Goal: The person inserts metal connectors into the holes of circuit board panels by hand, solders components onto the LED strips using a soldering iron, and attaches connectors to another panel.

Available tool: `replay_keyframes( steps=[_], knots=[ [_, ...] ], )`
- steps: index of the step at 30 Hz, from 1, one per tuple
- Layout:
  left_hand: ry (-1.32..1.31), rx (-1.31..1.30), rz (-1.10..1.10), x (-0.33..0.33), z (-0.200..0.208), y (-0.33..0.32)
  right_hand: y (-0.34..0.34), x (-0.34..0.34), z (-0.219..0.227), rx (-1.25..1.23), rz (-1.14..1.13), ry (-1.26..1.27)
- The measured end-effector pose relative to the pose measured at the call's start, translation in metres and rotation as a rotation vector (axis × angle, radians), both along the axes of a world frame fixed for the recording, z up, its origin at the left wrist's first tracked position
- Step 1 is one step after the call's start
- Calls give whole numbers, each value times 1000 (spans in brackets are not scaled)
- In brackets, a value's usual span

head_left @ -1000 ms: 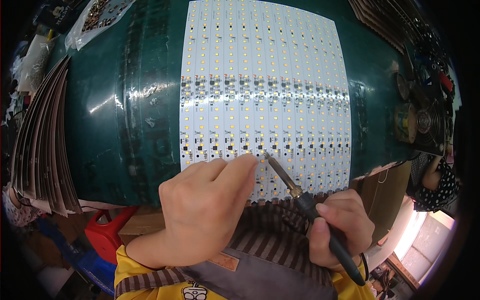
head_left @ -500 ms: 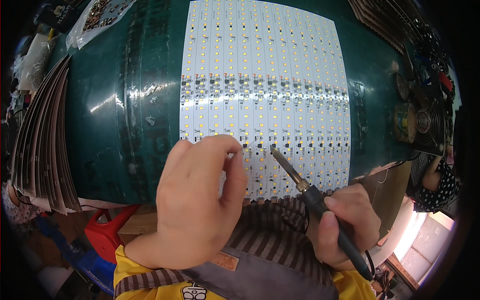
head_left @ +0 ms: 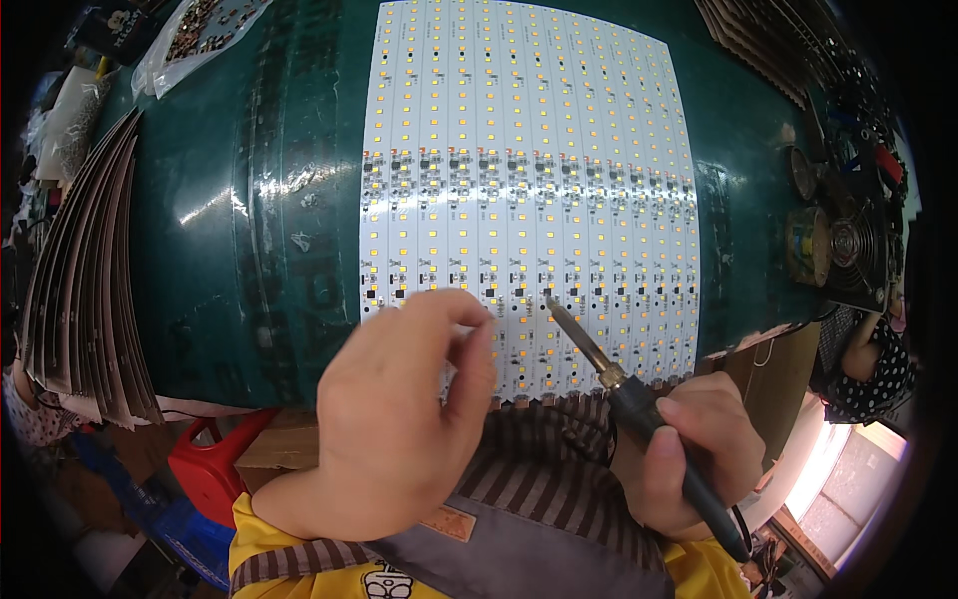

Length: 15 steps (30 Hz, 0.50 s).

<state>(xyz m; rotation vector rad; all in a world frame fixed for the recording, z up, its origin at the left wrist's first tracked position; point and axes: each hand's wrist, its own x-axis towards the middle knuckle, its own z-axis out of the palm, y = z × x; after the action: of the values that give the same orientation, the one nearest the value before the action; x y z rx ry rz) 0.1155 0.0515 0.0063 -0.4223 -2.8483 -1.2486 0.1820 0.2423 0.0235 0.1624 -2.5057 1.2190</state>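
a broad green table [head_left: 200,280], its glossy skin wrinkled and catching streaks of light, carries everything here! across its middle lies the white led sheet [head_left: 436,220], smooth and flat, ruled into narrow strips dotted with square yellow lamps. over at the left, thin, stiff brown-grey sheets [head_left: 85,290] stand fanned out, edges curving. behind them sits a clear, crinkled plastic bag [head_left: 157,72]. and the hands: the left hand [head_left: 399,419] arches over the sheet's near part, fingers curled, thumb and forefinger bent close; whether they pinch anything, no telling. the right hand [head_left: 714,444] is closed around the dark, rounded handle of a soldering iron [head_left: 639,411]. its slim metal tip [head_left: 556,307] points at a tiny black chip [head_left: 548,293]; contact can't be made out.
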Motion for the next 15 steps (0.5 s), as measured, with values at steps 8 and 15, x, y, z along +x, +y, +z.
replay_keyframes(
  steps=[8,15],
  knots=[
    [-42,-62,-97,4,-6,14,15,9,-3,47,-15,-35],
    [-14,-68,-76,1,-10,16,12,6,-6,20,24,-49]
  ],
)
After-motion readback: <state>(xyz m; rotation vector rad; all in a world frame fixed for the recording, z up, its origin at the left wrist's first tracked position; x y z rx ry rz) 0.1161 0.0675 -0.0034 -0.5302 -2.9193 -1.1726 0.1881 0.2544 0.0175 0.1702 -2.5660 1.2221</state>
